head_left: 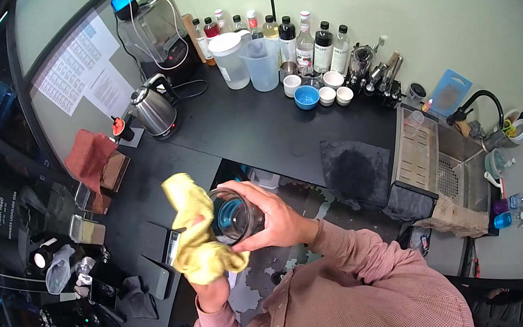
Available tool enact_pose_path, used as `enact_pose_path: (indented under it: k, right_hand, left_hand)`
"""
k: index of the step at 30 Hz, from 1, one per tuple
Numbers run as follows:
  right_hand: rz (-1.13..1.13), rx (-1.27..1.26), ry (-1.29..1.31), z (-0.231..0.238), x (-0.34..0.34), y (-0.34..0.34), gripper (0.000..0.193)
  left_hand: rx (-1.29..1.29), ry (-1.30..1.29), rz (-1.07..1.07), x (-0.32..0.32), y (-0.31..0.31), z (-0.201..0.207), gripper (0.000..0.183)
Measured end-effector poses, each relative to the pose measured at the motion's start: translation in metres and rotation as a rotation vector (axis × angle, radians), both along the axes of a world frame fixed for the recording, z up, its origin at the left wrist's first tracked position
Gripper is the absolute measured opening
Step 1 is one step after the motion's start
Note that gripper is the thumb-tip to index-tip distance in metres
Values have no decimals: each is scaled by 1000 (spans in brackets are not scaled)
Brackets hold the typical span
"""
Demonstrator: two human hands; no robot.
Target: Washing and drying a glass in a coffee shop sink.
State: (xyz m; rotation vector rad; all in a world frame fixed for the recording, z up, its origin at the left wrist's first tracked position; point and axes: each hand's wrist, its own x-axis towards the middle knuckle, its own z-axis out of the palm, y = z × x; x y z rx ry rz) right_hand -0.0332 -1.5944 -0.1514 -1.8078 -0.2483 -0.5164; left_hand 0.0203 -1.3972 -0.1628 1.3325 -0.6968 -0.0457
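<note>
My right hand [280, 221] grips a clear drinking glass [242, 219] round its side, with the thumb and fingers on opposite sides. The glass is tilted, its open mouth toward the left, and it shows bluish tints inside. A yellow cloth [198, 239] is bunched in my left hand [212, 291], right beside the glass mouth. The cloth covers most of that hand's fingers; only the back of the hand and wrist show. Both hands are raised in front of my body, over the gap between the counters.
Along the back counter stand syrup bottles [321, 48], plastic pitchers [261, 64], small white cups and a blue bowl [306, 97]. A steel kettle [154, 109] is at the left corner, a scale [154, 277] nearer. To the right lie a dark towel [352, 171] and a sink [460, 169].
</note>
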Motion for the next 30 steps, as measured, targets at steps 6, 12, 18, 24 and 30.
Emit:
enact_pose_path:
  k: [6,12,18,24,30]
  right_hand:
    - [108,-200,-20,-32,-20,-71,92]
    - [273,-384,13,-63,-47,-131,96]
    - [365,-68,229,-78,-86,-199,93]
    - [256,338,190,-100,-86,-232,93]
    - [45,96,20,-72,-54,-265,90]
  left_hand:
    - [967,-760,-458,-4,-61,51,62]
    - [942,-475,-929,-14,-115,-11,44]
    - [930,-91,-943,-39,-179,-22,29]
    - [906,-146,-653,-38,-232,8,46]
    - [1006,-1037,-90,-23,-241,10,54]
